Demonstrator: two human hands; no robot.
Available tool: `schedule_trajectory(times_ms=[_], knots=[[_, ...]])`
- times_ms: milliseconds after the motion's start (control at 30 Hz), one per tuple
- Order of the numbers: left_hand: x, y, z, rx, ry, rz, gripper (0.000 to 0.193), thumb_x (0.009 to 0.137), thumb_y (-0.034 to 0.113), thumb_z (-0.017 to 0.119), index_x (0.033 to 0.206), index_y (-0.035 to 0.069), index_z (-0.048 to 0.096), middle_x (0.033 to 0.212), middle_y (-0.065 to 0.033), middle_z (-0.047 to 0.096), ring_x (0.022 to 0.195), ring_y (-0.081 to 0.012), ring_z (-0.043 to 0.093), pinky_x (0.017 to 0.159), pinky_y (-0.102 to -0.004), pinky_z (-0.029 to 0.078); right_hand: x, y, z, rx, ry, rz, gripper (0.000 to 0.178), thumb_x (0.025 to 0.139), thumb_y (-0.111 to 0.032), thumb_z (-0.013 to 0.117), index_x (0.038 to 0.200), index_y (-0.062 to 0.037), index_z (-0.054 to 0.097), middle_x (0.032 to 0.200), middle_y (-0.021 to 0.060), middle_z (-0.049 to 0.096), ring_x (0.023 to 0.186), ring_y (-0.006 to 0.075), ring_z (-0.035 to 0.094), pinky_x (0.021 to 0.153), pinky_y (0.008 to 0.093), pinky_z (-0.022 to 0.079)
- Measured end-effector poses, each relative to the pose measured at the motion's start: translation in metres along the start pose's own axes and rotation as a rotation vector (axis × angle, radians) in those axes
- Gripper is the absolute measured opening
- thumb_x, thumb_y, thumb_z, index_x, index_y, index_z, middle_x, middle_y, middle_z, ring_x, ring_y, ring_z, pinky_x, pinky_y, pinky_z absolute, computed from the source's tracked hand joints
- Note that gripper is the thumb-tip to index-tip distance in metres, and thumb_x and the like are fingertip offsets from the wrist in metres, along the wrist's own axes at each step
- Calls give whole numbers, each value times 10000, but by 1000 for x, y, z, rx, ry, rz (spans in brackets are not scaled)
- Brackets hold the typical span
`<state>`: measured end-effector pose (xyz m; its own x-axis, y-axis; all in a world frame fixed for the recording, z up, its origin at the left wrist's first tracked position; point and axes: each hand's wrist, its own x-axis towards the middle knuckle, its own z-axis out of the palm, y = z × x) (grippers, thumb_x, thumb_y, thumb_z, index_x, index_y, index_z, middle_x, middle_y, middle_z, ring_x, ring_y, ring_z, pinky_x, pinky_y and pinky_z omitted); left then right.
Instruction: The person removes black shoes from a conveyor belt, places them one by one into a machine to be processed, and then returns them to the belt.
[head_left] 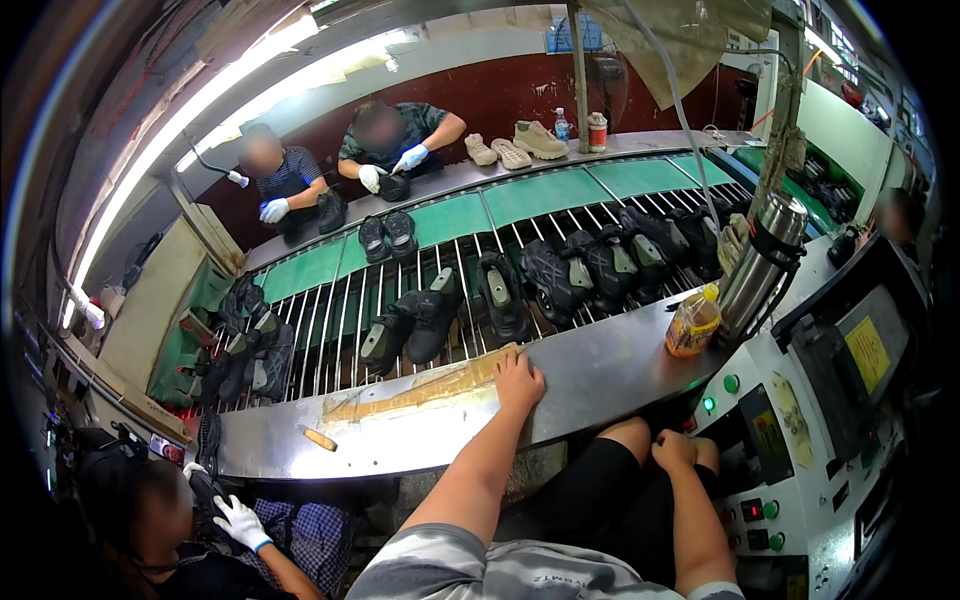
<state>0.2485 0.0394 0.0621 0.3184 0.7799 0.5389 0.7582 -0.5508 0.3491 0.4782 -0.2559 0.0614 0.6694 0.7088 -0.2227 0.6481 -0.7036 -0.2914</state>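
Note:
My left hand (518,380) lies on the metal ledge (590,365) of the conveyor, its fingers stretched toward the rollers and nothing in them. Just beyond it, a black shoe (503,298) rests on the roller conveyor (345,340). A pair of black shoes (433,318) stands to its left, and several more black shoes (552,282) are lined up to the right. My right hand (675,450) is on my lap by the knee, fingers curled in, with no object showing in it.
A drink bottle (692,322) and steel flask (765,265) stand right of my left hand. A control panel (765,480) is at my right. Tape (430,388) covers part of the ledge. Gloved co-workers handle shoes across the conveyor and at lower left.

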Motion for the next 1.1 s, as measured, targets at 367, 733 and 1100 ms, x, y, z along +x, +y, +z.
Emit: schedule_trajectory(times_ms=[367, 733, 1100], knots=[[0, 1, -4, -35, -74, -39, 362, 767, 221, 600, 1057, 8, 634, 1248, -192, 553, 1211, -358, 464, 1043, -492, 312, -7, 11, -4, 124, 73, 24, 139, 754, -267, 655, 824, -153, 696, 813, 64, 703, 789, 296, 663, 679, 417, 520], [-3, -2, 1, -29, -18, 9, 336, 765, 214, 617, 1035, 15, 635, 1213, -188, 579, 1170, -352, 500, 1010, -466, 343, -11, 26, -2, 201, 98, 30, 142, 752, -259, 667, 829, -144, 692, 812, 60, 704, 779, 287, 668, 679, 398, 524], [-5, -1, -1, -18, -35, 6, 341, 767, 205, 615, 1050, 16, 631, 1208, -185, 579, 1170, -342, 506, 1013, -468, 351, -12, 27, -2, 214, 101, 16, 133, 754, -252, 667, 818, -137, 686, 772, 60, 697, 748, 283, 668, 666, 384, 521]])
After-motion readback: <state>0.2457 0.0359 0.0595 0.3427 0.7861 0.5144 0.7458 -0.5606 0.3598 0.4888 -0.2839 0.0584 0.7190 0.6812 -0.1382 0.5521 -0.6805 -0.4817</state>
